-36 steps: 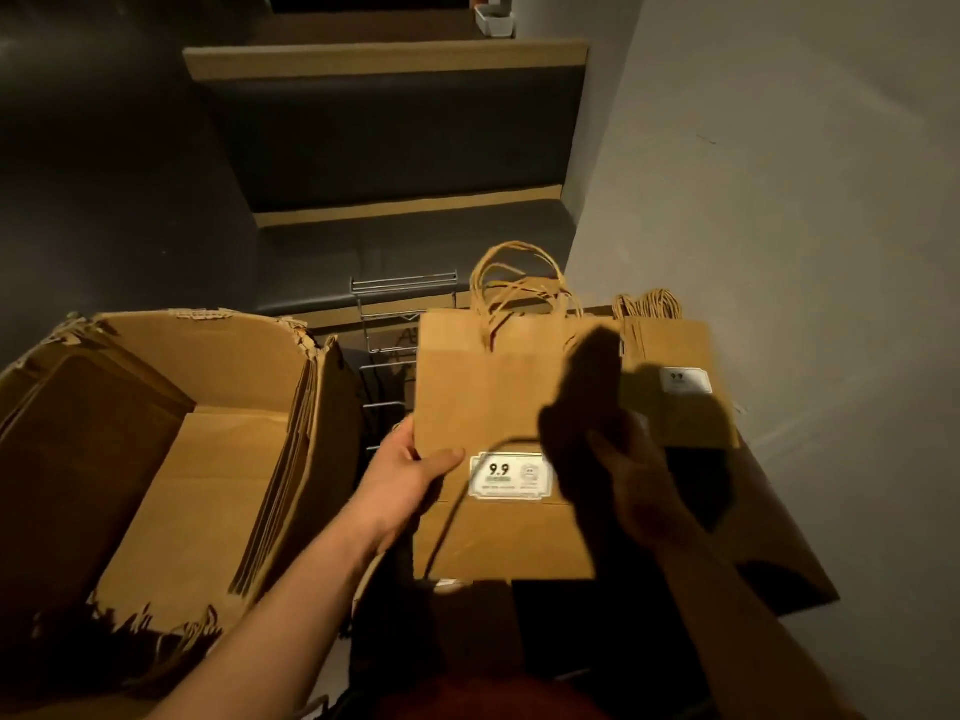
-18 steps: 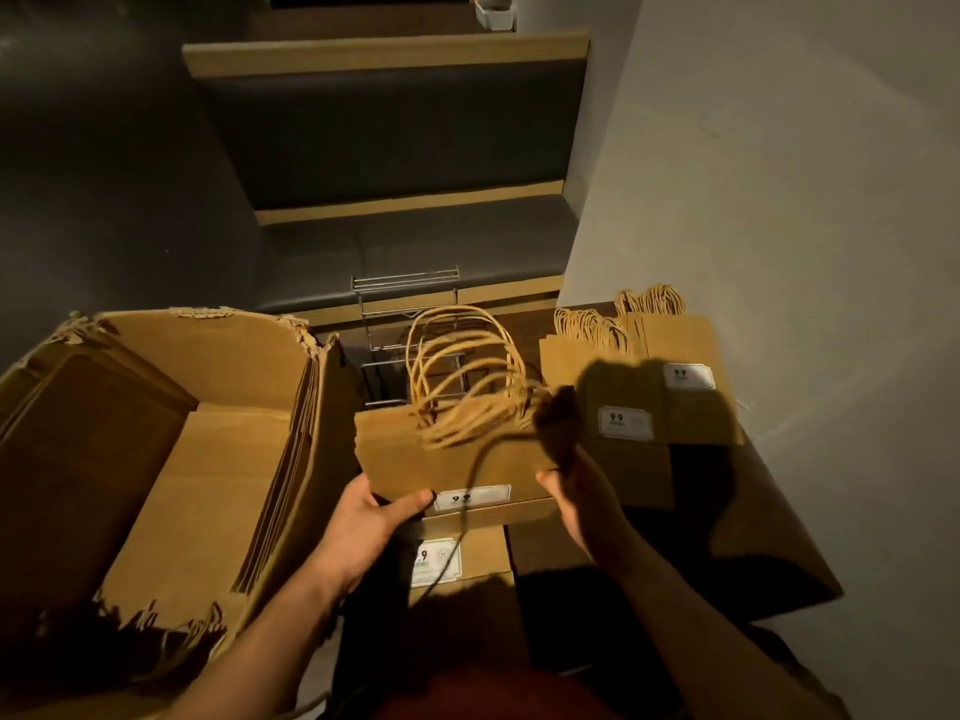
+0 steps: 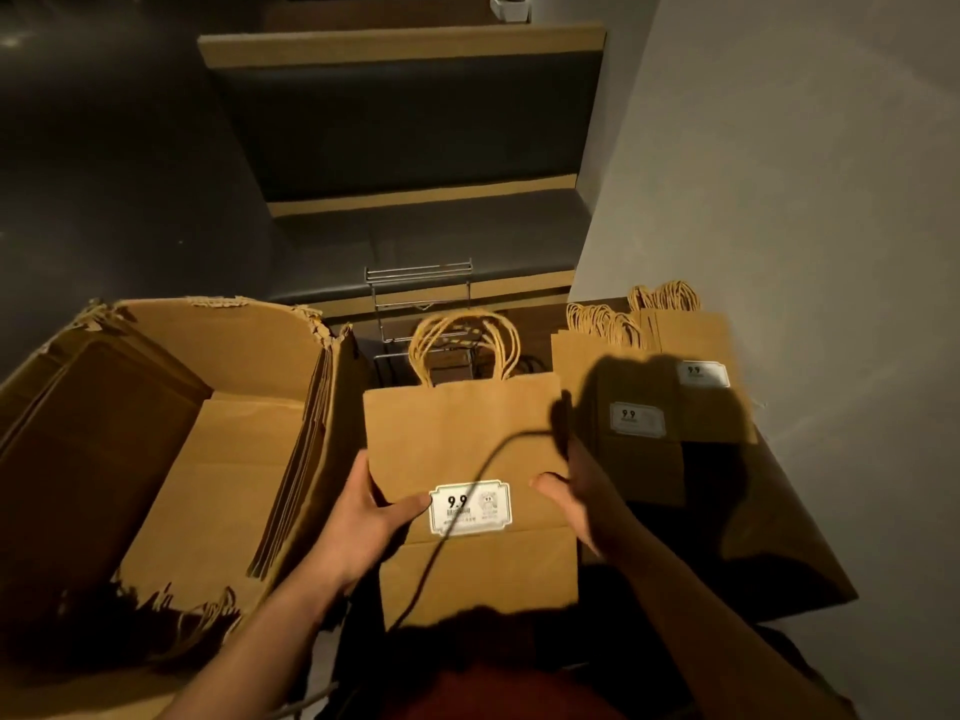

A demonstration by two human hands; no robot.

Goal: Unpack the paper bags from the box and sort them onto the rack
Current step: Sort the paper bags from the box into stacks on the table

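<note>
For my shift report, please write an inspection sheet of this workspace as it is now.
Surface: brown ledge by the wall, bearing bags.
Job's things: held paper bag, label facing the camera, handles up; two bag stacks on the ledge to its right; open cardboard box at left with flat bags inside; wire rack behind the held bag.
Clutter: nothing seen.
Hands: left hand and right hand grip the held bag's side edges, thumbs in front.
Cables: thin dark cable hanging across the held bag.
Surroundings: dark padded bench, grey wall, dim light.
</note>
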